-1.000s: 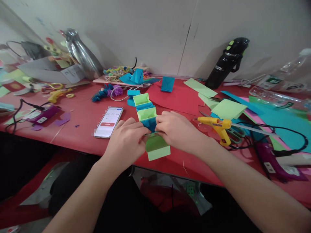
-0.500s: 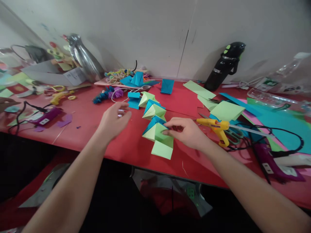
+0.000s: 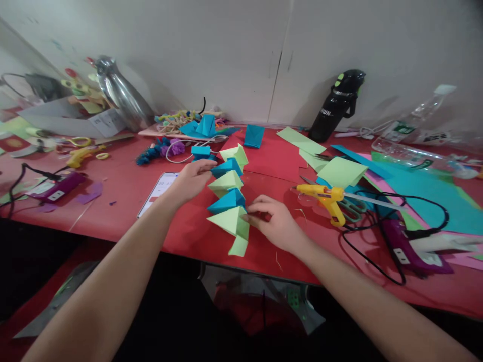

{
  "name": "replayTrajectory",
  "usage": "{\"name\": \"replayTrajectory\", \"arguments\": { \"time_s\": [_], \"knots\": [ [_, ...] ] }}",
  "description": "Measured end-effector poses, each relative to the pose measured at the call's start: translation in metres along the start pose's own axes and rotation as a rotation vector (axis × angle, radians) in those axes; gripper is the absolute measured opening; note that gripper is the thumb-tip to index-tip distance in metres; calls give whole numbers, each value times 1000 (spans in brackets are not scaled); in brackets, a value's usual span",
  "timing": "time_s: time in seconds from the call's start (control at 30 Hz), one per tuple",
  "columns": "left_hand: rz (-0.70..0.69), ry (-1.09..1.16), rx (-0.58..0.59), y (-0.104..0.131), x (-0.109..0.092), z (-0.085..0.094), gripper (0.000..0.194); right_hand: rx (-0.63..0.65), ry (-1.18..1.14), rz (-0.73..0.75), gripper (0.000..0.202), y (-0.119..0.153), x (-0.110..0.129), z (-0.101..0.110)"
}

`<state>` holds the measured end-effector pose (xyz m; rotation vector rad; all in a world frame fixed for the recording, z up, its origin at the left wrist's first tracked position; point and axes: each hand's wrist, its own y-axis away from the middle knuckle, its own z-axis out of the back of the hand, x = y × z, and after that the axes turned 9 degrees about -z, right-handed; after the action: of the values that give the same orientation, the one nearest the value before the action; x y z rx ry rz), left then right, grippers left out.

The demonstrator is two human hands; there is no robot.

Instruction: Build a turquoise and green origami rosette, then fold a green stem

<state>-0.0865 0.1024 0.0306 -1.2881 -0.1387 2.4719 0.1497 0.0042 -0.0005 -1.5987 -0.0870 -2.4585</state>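
Note:
A chain of folded paper pieces (image 3: pixel 226 183), alternating light green and blue, stretches over the red tabletop between my hands. My right hand (image 3: pixel 269 218) pinches the right edge of the green piece nearest me, thumb and forefinger closed on it. At the chain's far left side is my left hand (image 3: pixel 194 178), its fingertips by a blue fold; whether they grip it is hidden. A separate blue folded piece (image 3: pixel 200 152) lies just beyond my left fingers. One more blue piece (image 3: pixel 254 136) stands on red paper behind the chain.
A phone (image 3: pixel 158 193) lies beside my left forearm. To the right are a yellow glue gun (image 3: pixel 324 198), scissors (image 3: pixel 354 208), a cable and a purple power strip (image 3: pixel 407 246). Coloured sheets (image 3: pixel 433 201), a black bottle (image 3: pixel 335 108) and a metal jug (image 3: pixel 123 95) sit farther back.
My left hand has moved right to the chain. The chain has turned and shifted left, with my right hand still on its near end. The phone has come into view.

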Motion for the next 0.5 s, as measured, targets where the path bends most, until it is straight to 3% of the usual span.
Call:
{"name": "replayTrajectory", "arguments": {
  "time_s": [0.13, 0.37, 0.5],
  "knots": [
    [31, 11, 61, 4, 1, 2, 42, -10, 47, -22, 11, -4, 1, -14],
    [49, 211, 39, -6, -7, -4, 49, 91, -72, -5, 21, -18, -1, -45],
    [-9, 182, 58, -13, -6, -5, 51, 107, -4, 43, 30, -23, 3, -45]
  ]
}}
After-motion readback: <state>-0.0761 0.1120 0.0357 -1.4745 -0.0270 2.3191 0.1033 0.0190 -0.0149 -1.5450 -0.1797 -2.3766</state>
